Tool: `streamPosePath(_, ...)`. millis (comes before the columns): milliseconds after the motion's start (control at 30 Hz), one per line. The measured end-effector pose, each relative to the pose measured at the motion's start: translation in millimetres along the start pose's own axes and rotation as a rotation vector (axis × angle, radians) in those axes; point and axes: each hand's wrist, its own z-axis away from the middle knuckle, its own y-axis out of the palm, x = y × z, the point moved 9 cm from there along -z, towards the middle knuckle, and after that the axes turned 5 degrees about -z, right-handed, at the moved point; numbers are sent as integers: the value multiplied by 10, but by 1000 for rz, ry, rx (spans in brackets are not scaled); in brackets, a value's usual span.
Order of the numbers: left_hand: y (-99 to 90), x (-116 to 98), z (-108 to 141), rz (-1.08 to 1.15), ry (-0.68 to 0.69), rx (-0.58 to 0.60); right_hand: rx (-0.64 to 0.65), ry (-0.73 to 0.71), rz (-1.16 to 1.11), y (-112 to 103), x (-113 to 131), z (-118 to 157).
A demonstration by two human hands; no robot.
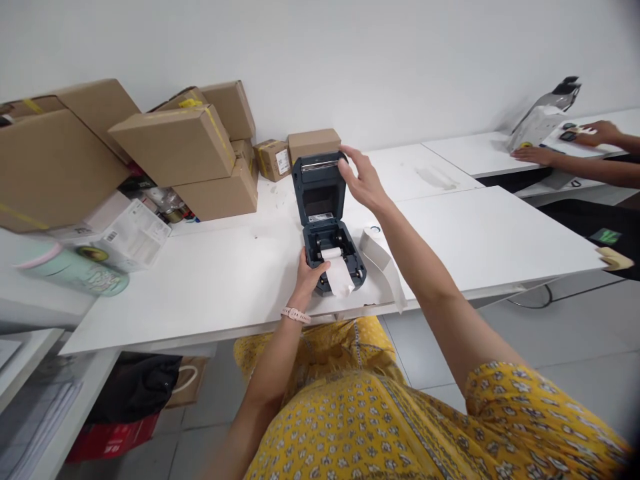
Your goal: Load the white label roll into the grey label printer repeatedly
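A dark blue label printer point(320, 190) stands on the white table with its lid raised. Inside its base sits a small white paper roll point(331, 253), and a paper strip point(341, 277) hangs forward over the front. My left hand point(309, 273) is at the base's left front, closed, its thumb pressing on the strip's left edge. My right hand point(361, 177) touches the upper right corner of the raised lid, fingers bent round its edge. Beside the printer on the right, a curling loose white strip point(383, 260) runs over the table's front edge.
Cardboard boxes point(175, 147) are stacked at the back left, with a white box point(133, 233) and a mint bottle point(75, 270) before them. At the far right, another person's hands point(535, 155) are at a white package point(540, 127).
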Motion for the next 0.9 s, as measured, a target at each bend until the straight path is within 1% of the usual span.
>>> streamPosePath(67,7,-12,25,-17,-4,16,71,39,4,127,-125,-276)
streamPosePath(100,9,-15,49,-34,-7,22,110,64,-7,187,-179,-361)
streamPosePath(167,-3,-22,130,-112,-8,11,148,96,-31,238,-217,-415)
streamPosePath(233,-30,-81,257,-281,42,-49,132,76,-28,195,-135,-331)
streamPosePath(300,21,-228,435,-526,182,-91,97,14,6,103,38,-141)
streamPosePath(333,109,-313,543,-652,279,-72,77,-21,30,53,139,-19)
streamPosePath(367,239,-382,663,-764,381,-15,60,-55,53,7,240,117)
streamPosePath(400,386,-425,796,-859,479,67,45,-82,69,-35,333,261)
streamPosePath(467,635,-440,1075,-993,633,233,49,-108,71,-81,474,566)
streamPosePath(533,752,-418,1326,-1069,733,311,117,-103,37,-61,544,880)
streamPosePath(600,791,-378,1534,-1094,811,348,203,-75,-3,-8,542,1176)
streamPosePath(667,807,-322,1695,-1072,866,395,262,-31,-20,62,473,1409)
streamPosePath(733,819,-261,1795,-1024,882,453,295,19,2,168,362,1549)
streamPosePath(833,846,-170,1835,-944,823,540,287,60,130,346,220,1587)
streamPosePath(900,874,-109,1827,-883,746,606,298,28,239,465,202,1559)
